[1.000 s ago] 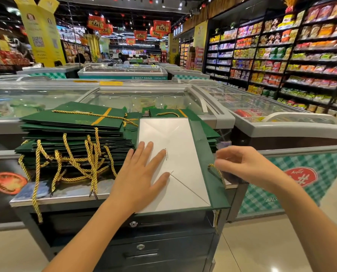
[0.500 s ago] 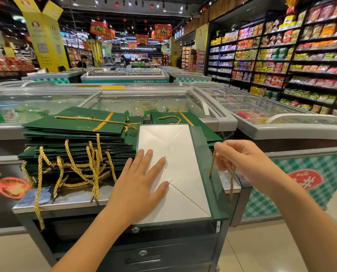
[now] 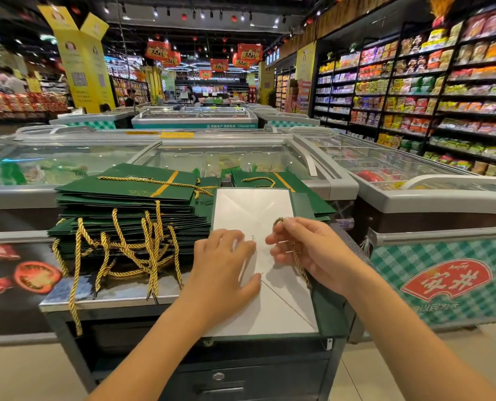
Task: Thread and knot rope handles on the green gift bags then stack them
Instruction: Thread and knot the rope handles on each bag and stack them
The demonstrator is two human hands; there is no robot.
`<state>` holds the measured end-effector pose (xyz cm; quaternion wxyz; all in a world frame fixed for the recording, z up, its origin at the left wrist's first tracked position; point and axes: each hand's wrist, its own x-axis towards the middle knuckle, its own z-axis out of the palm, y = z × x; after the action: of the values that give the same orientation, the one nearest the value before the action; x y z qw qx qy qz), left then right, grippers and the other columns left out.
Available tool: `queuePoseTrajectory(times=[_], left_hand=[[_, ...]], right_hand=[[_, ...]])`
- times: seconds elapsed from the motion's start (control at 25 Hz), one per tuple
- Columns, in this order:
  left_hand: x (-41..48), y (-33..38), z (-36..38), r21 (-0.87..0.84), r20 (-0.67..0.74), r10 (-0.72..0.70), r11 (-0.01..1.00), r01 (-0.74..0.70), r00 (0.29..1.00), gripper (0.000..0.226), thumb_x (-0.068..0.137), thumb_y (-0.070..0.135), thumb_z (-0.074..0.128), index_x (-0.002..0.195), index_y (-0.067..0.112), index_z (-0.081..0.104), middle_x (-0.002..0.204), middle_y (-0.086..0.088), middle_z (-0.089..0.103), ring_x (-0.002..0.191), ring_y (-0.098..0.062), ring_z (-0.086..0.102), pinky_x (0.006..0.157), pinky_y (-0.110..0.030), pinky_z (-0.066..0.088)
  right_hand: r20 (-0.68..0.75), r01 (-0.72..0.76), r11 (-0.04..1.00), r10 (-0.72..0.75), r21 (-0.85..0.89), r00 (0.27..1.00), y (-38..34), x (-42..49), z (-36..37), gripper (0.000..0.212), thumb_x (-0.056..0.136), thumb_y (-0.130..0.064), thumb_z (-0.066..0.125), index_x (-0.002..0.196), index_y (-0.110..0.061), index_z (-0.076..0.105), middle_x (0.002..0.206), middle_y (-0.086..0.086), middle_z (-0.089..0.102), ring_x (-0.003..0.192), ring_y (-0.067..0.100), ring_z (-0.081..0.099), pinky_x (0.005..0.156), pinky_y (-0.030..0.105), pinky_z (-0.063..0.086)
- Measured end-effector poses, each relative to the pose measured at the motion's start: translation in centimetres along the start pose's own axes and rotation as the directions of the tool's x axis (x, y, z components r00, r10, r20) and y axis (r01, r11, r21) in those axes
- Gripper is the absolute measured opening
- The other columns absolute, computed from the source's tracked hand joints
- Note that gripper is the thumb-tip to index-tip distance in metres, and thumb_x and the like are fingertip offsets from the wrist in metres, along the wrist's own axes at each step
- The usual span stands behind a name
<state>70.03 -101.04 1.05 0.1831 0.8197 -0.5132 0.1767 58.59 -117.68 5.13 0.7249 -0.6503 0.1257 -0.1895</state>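
A flattened green gift bag (image 3: 301, 202) lies on the counter with its white inside face up. My left hand (image 3: 226, 267) presses flat on that white face, fingers slightly apart. My right hand (image 3: 307, 247) hovers just to its right, pinching a gold twisted rope (image 3: 297, 256) whose end curls above my fingers and whose length trails down over the bag's green edge. To the left stands a tall stack of green bags (image 3: 131, 215) with gold rope handles hanging over the front. A shorter pile of green bags (image 3: 270, 180) lies behind.
The bags rest on a metal counter (image 3: 119, 293) above a dark drawer cabinet (image 3: 226, 377). Glass-lidded chest freezers (image 3: 223, 154) stand behind and to the right. Shelves of packaged goods (image 3: 429, 91) line the right aisle. People stand far back in the store.
My right hand has lifted the gold rope from the bag's right edge and brought it left over the white face, close to my left hand. My left hand has stayed pressed on the bag.
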Motion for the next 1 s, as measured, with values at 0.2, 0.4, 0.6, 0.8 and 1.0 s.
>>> queuePoseTrajectory(times=[0.2,0.4,0.6,0.8,1.0], left_hand=[[0.4,0.9,0.1,-0.377,-0.039,0.133,0.916,-0.138,0.99,0.029,0.091,0.021,0.068,0.116,0.032,0.058,0.098,0.017,0.058,0.085,-0.005,0.052,0.079,-0.029,0.049],[1.6,2.0,0.2,-0.341,-0.054,0.345,0.876,-0.342,0.937,0.038,0.09,0.016,0.07,0.123,0.034,0.06,0.102,0.018,0.056,0.074,0.0,0.044,0.071,-0.013,0.039],[3.5,3.5,1.9,-0.235,-0.198,0.475,0.827,-0.511,0.858,0.022,0.083,0.011,0.074,0.102,0.021,0.071,0.093,0.003,0.064,0.074,-0.01,0.047,0.059,-0.026,0.049],[4.2,3.2,3.4,-0.181,-0.212,0.501,0.824,-0.537,0.839,0.008,0.085,0.019,0.071,0.092,0.017,0.072,0.094,-0.002,0.066,0.084,-0.025,0.062,0.059,-0.04,0.055],[4.0,3.3,2.5,-0.327,-0.256,0.345,0.848,-0.416,0.903,0.006,0.082,0.014,0.065,0.087,0.017,0.064,0.093,0.007,0.058,0.086,-0.014,0.053,0.067,-0.027,0.049]], right_hand=[[-0.089,-0.044,0.967,0.068,0.249,0.994,0.9,0.5,-0.6,0.03,0.107,-0.017,0.047,0.12,0.007,0.058,0.111,0.023,0.074,0.101,0.034,0.074,0.09,0.039,0.06],[-0.085,-0.083,0.961,0.108,0.263,0.99,0.7,0.7,-0.1,0.032,0.109,-0.016,0.043,0.127,0.009,0.052,0.112,0.022,0.074,0.104,0.033,0.074,0.083,0.04,0.063],[-0.093,-0.131,0.961,0.158,0.245,0.983,0.8,1.0,-0.1,0.035,0.109,-0.017,0.043,0.131,0.009,0.05,0.112,0.017,0.075,0.105,0.031,0.074,0.086,0.042,0.061],[-0.081,-0.158,0.95,0.186,0.268,0.979,1.2,0.9,-0.1,0.032,0.108,-0.017,0.045,0.127,0.008,0.054,0.112,0.015,0.076,0.101,0.029,0.075,0.077,0.038,0.062],[-0.069,-0.106,0.973,0.123,0.204,0.99,1.2,0.8,-0.6,0.038,0.106,-0.02,0.049,0.122,0.013,0.058,0.097,0.018,0.072,0.081,0.026,0.072,0.065,0.032,0.058]])
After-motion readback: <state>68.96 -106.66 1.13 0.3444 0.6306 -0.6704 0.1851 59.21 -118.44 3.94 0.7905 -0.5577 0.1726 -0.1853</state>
